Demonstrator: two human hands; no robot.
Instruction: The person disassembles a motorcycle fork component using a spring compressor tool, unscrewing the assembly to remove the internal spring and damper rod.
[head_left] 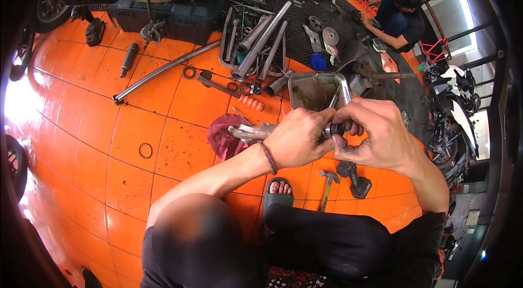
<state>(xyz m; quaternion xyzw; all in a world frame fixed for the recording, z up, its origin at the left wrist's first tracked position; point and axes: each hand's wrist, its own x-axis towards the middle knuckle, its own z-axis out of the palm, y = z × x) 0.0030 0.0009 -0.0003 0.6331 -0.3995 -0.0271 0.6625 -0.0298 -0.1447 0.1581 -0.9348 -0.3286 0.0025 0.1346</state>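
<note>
Orange tiled floor [163, 124], metal tray [316, 78], contents unclear.

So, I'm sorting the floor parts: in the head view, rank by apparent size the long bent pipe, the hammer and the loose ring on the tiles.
1. Long bent pipe, largest by far.
2. Hammer.
3. Loose ring, smallest.
The hammer lies nearer the camera, so its lead over the ring is less sure.
</note>
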